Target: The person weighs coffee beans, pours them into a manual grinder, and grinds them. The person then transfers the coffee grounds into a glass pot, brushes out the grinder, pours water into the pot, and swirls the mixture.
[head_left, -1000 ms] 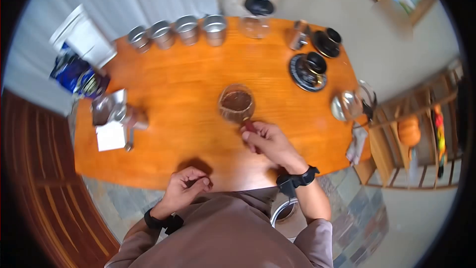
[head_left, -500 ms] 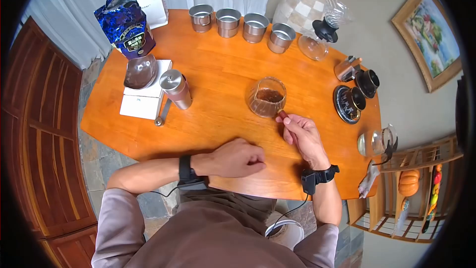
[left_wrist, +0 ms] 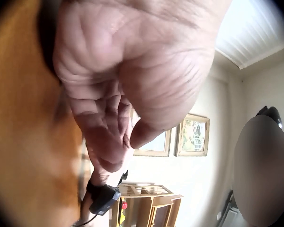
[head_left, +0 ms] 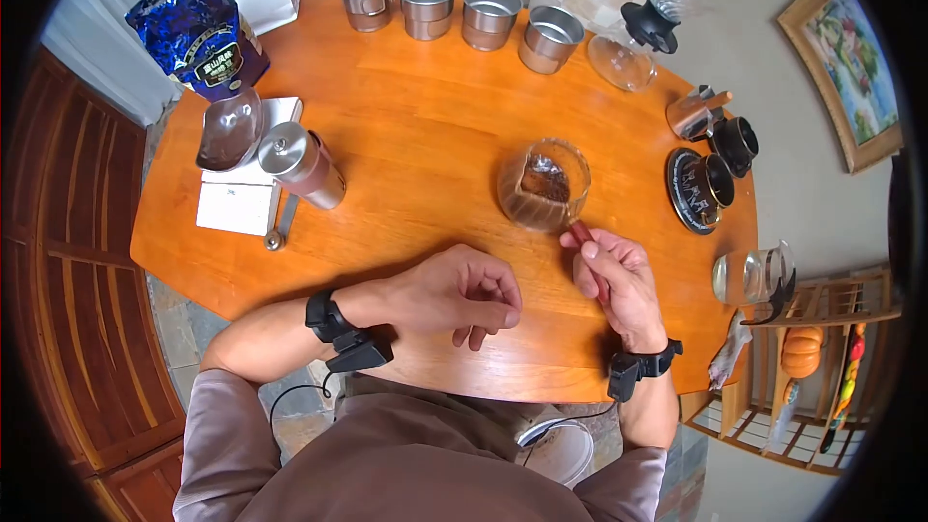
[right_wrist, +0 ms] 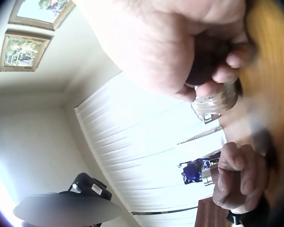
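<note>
Coffee grounds sit in a paper filter inside one glass dripper (head_left: 543, 186) near the middle of the table (head_left: 406, 126); no water looks poured yet, so brewing seems barely begun. Right hand (head_left: 614, 280) pinches the dripper's reddish handle (head_left: 583, 235) at its 5 o'clock. Left hand (head_left: 462, 292) rests loosely curled and holding nothing at the dripper's 7 o'clock. Four steel cups (head_left: 460, 8) line the table's 12 o'clock edge; one grinder (head_left: 300, 164) and two coffee bags (head_left: 198, 34) stand toward 10 o'clock
</note>
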The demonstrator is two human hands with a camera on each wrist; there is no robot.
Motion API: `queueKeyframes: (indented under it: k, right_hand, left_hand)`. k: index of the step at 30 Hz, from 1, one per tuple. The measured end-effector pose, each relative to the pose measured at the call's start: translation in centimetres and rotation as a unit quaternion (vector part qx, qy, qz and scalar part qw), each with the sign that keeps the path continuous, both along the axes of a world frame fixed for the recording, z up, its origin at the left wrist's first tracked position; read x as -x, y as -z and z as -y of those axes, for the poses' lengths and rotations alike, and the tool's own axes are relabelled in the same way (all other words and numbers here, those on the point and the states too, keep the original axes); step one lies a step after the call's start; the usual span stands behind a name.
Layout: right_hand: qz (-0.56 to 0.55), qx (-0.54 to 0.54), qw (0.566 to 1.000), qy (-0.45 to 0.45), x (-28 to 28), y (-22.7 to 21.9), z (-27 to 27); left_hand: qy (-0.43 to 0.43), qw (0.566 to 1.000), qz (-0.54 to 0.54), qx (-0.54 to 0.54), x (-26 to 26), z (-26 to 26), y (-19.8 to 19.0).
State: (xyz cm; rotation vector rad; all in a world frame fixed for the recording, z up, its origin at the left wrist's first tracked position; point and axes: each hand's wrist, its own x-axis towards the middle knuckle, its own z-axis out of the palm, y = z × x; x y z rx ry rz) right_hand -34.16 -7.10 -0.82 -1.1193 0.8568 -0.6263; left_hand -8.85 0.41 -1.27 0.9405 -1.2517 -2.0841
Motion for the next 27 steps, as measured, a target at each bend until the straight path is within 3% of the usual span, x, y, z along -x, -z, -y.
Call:
queueKeyframes:
  k: [9, 11, 17, 21, 25, 27]
  right_hand:
    - [0.018, -0.002, 1.000, 0.014, 0.5, -0.2, -0.3]
    - [0.026, -0.015, 0.999, -0.037, 0.8, -0.3, -0.4]
    - [0.017, -0.008, 1.000, -0.004, 0.3, -0.7, -0.9]
    - [0.011, -0.013, 0.998, -0.063, 0.9, -0.8, -0.8]
    - [0.048, -0.008, 0.999, 0.004, -0.3, -0.8, -1.2]
    - [0.045, -0.022, 0.999, -0.004, 0.9, -1.0, -0.7]
  left_hand:
    - [-0.010, 0.999, -0.035, -0.023, -0.2, 0.3, 0.1]
    - [-0.007, 0.999, -0.037, -0.022, -0.3, 0.3, 0.1]
    - [-0.018, 0.999, -0.040, -0.030, -0.1, 0.1, 0.5]
    - [-0.010, 1.000, -0.026, -0.009, -0.2, 0.1, 0.2]
    - [-0.005, 0.999, -0.035, -0.017, -0.1, 0.0, 0.6]
    - [-0.004, 0.999, -0.033, -0.012, -0.1, 0.0, 0.5]
